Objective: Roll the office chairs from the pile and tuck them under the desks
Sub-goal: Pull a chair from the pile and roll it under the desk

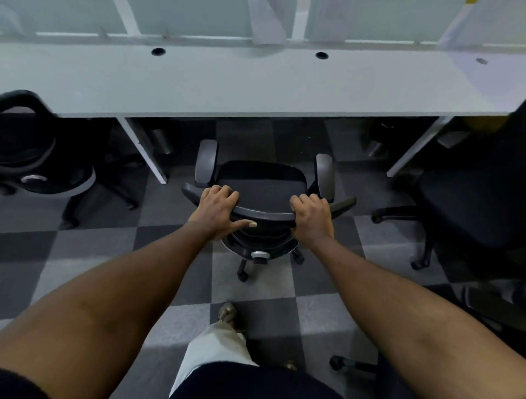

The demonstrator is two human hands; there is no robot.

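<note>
View from above of a person pushing an office chair toward a long white desk (256, 85). At far left, a left chair (42, 159) sits partly under the desk edge, beside a slanted white left leg (142, 148). The left hand (216, 210) grips the top rail of the backrest, four fingers curled over it and the thumb stretched flat along its rear face. The chair (262, 185) stands on checkered carpet in the bay between the two desk legs, seat facing the desk, its armrests near the desk front but not yet under it. The right hand (311, 216) clamps the same rail, fingers wrapped over the top. Further right are the right leg (412, 148) and a right chair (466, 210), standing clear of the desk. To tuck it well, push evenly with both hands so it rolls straight and stays centred between the legs. Ease off as the armrests reach the edge, since it is unclear whether they will pass beneath. No brand or writing can be read; a yellow scrap (471, 1) at top right is too small to make out.
</note>
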